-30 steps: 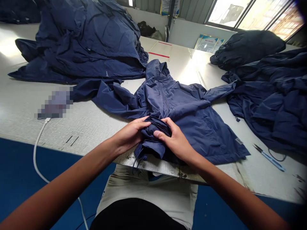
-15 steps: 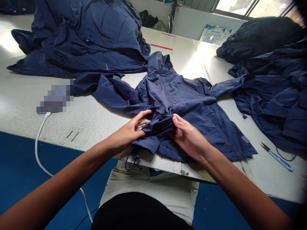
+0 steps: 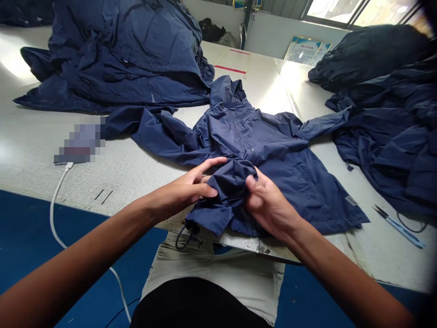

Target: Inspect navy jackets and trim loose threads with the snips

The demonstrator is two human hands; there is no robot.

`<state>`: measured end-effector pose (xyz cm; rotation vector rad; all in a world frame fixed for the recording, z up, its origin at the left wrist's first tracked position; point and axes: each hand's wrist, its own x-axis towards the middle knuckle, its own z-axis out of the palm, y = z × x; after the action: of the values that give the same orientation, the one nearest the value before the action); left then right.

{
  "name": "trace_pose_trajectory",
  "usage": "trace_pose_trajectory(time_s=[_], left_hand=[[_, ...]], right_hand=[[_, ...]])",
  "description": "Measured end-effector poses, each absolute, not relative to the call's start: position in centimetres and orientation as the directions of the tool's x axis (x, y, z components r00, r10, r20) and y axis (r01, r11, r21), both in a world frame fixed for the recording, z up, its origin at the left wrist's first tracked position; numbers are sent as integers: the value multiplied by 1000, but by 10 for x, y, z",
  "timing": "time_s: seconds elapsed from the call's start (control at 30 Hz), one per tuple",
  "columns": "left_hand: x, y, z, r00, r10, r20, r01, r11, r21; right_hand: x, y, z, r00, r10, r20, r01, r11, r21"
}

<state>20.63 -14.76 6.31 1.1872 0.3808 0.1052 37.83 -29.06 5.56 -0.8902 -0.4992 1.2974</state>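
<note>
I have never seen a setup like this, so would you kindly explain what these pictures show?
Certainly. There is no machine here: a person works with two bare hands. The view comes from one camera worn on the head, looking forward and down.

On the pale table lies a navy jacket, its sleeves spread to either side. The left hand and the right hand hold a bunched part of it near the table's front edge.

Dark garments are heaped at the far left and at the right. Blue-handled snips lie at the right. A white cable runs to a pixelated object on the left.
</note>
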Motion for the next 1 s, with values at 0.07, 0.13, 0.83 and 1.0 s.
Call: trace_pose_trajectory(time_s=[0.07,0.13,0.83,1.0], left_hand=[[210,-148,65,910,337,-241,137,303,943],[212,-149,64,887,402,-227,148,220,964],[105,-162,67,915,222,336,121,-947,296],[80,-171,25,791,449,415,326,-884,335]], right_hand=[[375,-293,57,229,963,-141,-556,11,-831],[376,-294,55,263,949,-172,-529,-8,-848],[454,-262,54,-149,952,267,985,167,-46],[469,-237,28,-63,997,50,998,62,26]])
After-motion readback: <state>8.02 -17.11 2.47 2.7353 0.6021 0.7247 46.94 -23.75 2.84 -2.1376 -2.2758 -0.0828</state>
